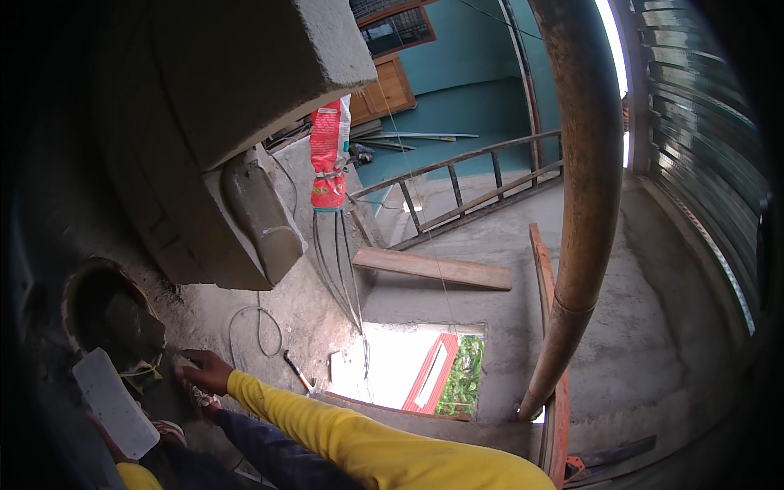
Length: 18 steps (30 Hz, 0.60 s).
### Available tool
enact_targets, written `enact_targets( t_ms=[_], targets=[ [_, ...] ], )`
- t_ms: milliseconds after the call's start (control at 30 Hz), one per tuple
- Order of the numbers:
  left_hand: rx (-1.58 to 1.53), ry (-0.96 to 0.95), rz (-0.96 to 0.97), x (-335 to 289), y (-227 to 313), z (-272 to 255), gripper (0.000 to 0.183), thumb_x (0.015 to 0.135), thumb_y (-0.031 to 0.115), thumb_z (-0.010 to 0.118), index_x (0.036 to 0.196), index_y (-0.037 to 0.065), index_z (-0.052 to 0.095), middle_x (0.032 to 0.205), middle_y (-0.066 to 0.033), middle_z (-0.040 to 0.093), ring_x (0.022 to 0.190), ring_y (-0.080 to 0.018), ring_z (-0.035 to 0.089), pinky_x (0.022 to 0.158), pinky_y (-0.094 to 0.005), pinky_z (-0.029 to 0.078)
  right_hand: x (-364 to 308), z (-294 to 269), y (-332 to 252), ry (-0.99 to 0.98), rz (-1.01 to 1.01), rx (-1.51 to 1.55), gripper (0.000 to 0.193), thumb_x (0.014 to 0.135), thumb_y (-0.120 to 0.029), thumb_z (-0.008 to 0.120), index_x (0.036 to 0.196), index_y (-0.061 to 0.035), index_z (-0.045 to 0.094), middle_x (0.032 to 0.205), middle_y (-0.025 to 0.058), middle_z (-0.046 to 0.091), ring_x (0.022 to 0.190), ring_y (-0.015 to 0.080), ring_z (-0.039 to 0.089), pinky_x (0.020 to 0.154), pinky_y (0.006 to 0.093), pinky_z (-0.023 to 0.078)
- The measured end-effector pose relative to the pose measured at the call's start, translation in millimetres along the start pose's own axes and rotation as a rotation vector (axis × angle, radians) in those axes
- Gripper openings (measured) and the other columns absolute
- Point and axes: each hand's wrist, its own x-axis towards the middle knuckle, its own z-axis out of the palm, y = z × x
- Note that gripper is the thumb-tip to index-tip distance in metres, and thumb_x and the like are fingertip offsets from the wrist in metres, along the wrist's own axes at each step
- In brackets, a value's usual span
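Note:
My right hand (206, 372), in a yellow sleeve, is closed at the lower left. It grips what looks like a trowel (149, 336), whose dim grey blade is over the mouth of a round bucket (73, 314). Dark grey wet material fills part of the bucket. My left hand (106, 434) is at the lower left edge, partly hidden by a pale rectangular board (116, 402) that it holds tilted beside the bucket. A yellow-green scrap (143, 374) lies between board and bucket.
A hammer (299, 371) and looped cable (257, 331) lie near a bright wall opening (384, 343). A thick bamboo pole (581, 204) crosses the right side. Planks (433, 268), a ladder (457, 192) and a red sack (328, 151) are farther off. A concrete beam (212, 98) juts in upper left.

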Motion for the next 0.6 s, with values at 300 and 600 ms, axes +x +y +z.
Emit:
enact_targets(
  t_ms=[300,600],
  targets=[
    [-0.094,-0.102,0.037,1,-18,21,0.098,0.098,0.081,0.048,0.164,0.009,0.040,0.155,-0.0169,0.057,0.141,-0.0357,0.057,0.120,-0.0520,0.045,-21,-31,-26,-0.015,-0.066,-0.080,0.073,0.098,-0.046,0.073,0.151,0.0021,0.057,0.141,0.0213,0.068,0.132,0.0272,0.063,0.114,0.0378,0.046],
    [-0.018,0.081,-0.085,-29,1,44,0.095,0.098,0.080,0.052,0.163,0.011,0.044,0.159,-0.0109,0.055,0.144,-0.0271,0.054,0.117,-0.0425,0.046,-45,-20,-69,-0.068,-0.017,0.338,0.054,0.099,-0.024,0.076,0.143,0.0038,0.061,0.086,0.0021,0.067,0.067,0.0085,0.060,0.059,0.0252,0.048]
  ],
)
